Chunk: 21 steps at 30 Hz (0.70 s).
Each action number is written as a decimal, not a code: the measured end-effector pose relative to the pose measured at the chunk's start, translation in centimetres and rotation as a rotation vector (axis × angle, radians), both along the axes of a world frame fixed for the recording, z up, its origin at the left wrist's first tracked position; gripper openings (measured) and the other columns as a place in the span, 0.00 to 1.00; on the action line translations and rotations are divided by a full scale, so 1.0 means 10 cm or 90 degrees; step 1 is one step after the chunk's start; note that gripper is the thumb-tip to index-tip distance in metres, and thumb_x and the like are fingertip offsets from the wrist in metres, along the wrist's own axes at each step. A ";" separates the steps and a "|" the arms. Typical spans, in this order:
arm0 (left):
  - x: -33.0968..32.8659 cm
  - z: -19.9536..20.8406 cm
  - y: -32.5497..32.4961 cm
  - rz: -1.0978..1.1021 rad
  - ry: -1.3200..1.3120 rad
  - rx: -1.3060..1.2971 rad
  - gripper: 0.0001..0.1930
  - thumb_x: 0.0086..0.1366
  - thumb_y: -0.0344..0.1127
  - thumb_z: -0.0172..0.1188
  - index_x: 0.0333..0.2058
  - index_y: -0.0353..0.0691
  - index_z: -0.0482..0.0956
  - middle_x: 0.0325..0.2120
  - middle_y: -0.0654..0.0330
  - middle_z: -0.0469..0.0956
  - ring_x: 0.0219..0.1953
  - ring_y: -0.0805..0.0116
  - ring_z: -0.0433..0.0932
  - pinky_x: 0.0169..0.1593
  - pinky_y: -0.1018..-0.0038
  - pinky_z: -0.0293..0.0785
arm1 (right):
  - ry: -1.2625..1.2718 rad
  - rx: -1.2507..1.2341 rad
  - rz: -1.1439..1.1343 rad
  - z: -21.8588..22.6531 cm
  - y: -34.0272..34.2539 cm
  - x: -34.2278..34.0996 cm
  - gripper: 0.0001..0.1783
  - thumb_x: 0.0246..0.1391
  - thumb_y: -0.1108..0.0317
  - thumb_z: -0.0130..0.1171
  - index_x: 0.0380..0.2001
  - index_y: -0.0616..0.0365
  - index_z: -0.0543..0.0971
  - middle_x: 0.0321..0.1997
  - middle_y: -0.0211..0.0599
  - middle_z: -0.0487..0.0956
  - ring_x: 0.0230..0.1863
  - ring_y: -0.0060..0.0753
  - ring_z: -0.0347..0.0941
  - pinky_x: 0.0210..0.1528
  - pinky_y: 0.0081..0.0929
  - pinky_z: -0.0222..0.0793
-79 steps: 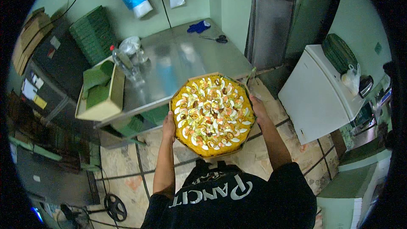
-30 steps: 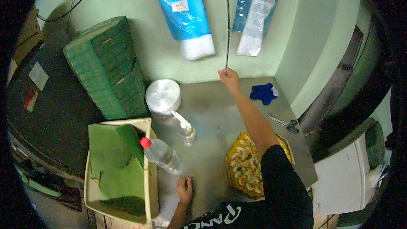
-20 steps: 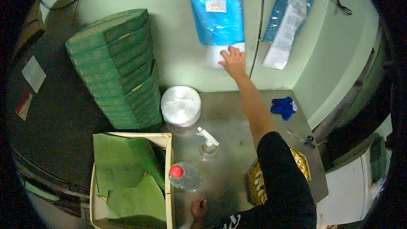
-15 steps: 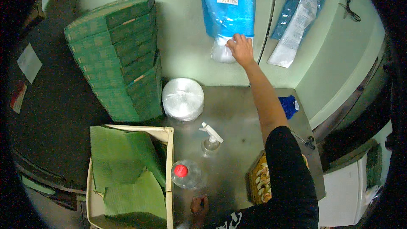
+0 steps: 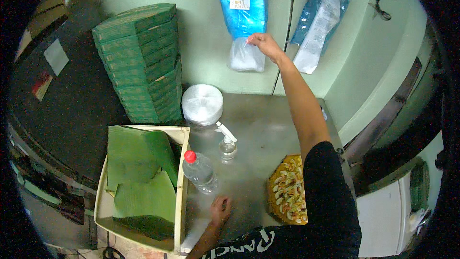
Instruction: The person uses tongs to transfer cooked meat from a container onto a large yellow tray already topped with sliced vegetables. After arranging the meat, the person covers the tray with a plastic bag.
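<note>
My right hand [image 5: 266, 47] is raised to the wall, its fingertips pinching the lower part of a hanging clear plastic bag [image 5: 247, 60]. The bag has blue plastic in its upper part, a small paper label on the front and whitish contents at the bottom. Low over the metal table, my left hand [image 5: 221, 209] is loosely curled with nothing visible in it. Just beyond it stands a clear bottle [image 5: 200, 175] with a red cap. Beside my right upper arm, a food tray [image 5: 286, 189] topped with pale slices is partly hidden by the sleeve.
A cream crate [image 5: 180, 187] with banana leaves [image 5: 139, 163] stands at left. Behind it rise stacked green boxes [image 5: 139, 62], beside a white plastic roll [image 5: 202, 104]. A spray bottle [image 5: 227, 147] stands mid-table. Another bag [image 5: 318, 19] and scissors [image 5: 381, 7] hang at right.
The view has shifted slightly. My right hand's fingers have closed into a pinch on the bag, pulling its lower part out of shape. More of the food tray and my left forearm shows.
</note>
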<state>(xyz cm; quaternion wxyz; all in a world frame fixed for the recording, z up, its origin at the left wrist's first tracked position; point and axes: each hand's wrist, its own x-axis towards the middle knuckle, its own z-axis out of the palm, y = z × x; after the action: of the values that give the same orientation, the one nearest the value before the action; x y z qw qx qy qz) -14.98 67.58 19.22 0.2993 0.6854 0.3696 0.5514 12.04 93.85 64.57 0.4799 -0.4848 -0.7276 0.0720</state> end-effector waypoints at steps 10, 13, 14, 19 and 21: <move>1.18 3.33 1.77 -0.571 -0.733 -0.436 0.31 0.63 0.59 0.51 0.56 0.43 0.64 0.47 0.59 0.69 0.48 0.64 0.68 0.53 0.59 0.65 | -0.227 0.062 0.002 -0.13 -0.60 -0.33 0.15 0.57 0.59 0.52 0.31 0.59 0.81 0.34 0.45 0.81 0.38 0.43 0.76 0.43 0.37 0.68; 1.22 3.38 1.98 -0.486 -0.782 -0.360 0.38 0.60 0.65 0.51 0.58 0.42 0.59 0.49 0.56 0.67 0.48 0.61 0.68 0.56 0.55 0.63 | -0.302 0.050 -0.031 -0.28 -0.80 -0.35 0.16 0.54 0.57 0.52 0.31 0.58 0.80 0.35 0.45 0.80 0.40 0.46 0.76 0.44 0.40 0.68; 1.18 3.32 1.99 -0.518 -0.801 -0.381 0.40 0.59 0.68 0.50 0.58 0.40 0.59 0.49 0.55 0.67 0.49 0.60 0.68 0.56 0.56 0.62 | -0.329 0.035 -0.047 -0.38 -0.86 -0.31 0.15 0.53 0.57 0.53 0.31 0.57 0.80 0.36 0.45 0.80 0.40 0.46 0.75 0.45 0.41 0.67; 0.94 2.90 1.83 -0.611 -0.762 -0.484 0.46 0.56 0.73 0.45 0.56 0.34 0.62 0.50 0.49 0.69 0.51 0.57 0.70 0.57 0.57 0.63 | -0.503 -0.057 -0.022 -0.83 -1.28 -0.32 0.13 0.53 0.58 0.52 0.31 0.54 0.79 0.43 0.36 0.77 0.48 0.42 0.70 0.50 0.49 0.59; 0.79 2.80 1.73 -0.616 -0.699 -0.488 0.44 0.58 0.72 0.43 0.54 0.32 0.64 0.50 0.47 0.72 0.50 0.56 0.72 0.57 0.57 0.65 | -0.497 -0.128 0.056 -0.99 -1.47 -0.40 0.11 0.55 0.60 0.51 0.30 0.55 0.78 0.44 0.34 0.75 0.51 0.41 0.68 0.51 0.52 0.56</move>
<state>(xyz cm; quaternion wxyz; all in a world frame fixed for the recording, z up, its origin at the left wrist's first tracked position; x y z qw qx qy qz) -7.07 84.88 47.26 0.8548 0.2521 -0.0025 0.4536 8.07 79.18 54.72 0.1145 -0.4886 -0.8646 -0.0262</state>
